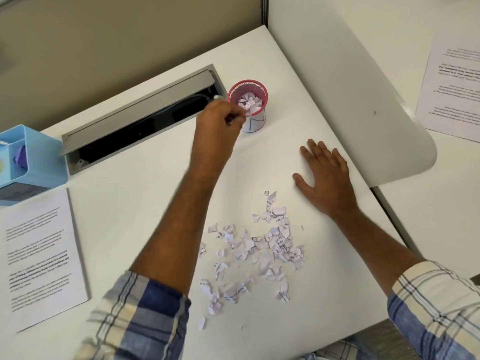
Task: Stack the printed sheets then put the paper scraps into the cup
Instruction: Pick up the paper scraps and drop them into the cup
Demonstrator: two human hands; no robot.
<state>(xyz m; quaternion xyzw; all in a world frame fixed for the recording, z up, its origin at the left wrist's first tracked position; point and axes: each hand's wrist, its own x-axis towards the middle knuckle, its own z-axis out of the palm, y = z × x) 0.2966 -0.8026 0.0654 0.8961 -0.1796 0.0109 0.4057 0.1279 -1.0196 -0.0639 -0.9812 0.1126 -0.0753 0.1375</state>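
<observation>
- The scrap step is judged to be in hand: the left hand (217, 126) is held at the rim of the cup (248, 105), with its fingers (237, 118) curled together at the near edge of the opening.
- Whether a scrap is pinched in those fingers cannot be told; the fingertips are blurred and nothing white is plainly seen between them.
- The cup is seen just beyond the left fingertips, upright, already partly filled with torn paper.
- The right hand (324, 178) is laid flat on the desk (155, 216), fingers straight and spread, nothing held.
- The scraps (259, 250) are scattered on the desk well short of both sets of fingertips, nearer the body, just behind the right wrist.
- A large share of the pile is left, so the task is judged well short of done.
- The next move is judged to call for a reach back to the pile, a fresh pinch of scraps, and a release over the cup opening.
- A printed sheet (41, 255) lies far to the left of the left fingers; it seems to be a stack, though the count cannot be told.
- Another sheet (452, 84) lies far to the right on a neighbouring surface, cut off by the frame edge.
- The lower cup wall is partly hidden by the left hand.
</observation>
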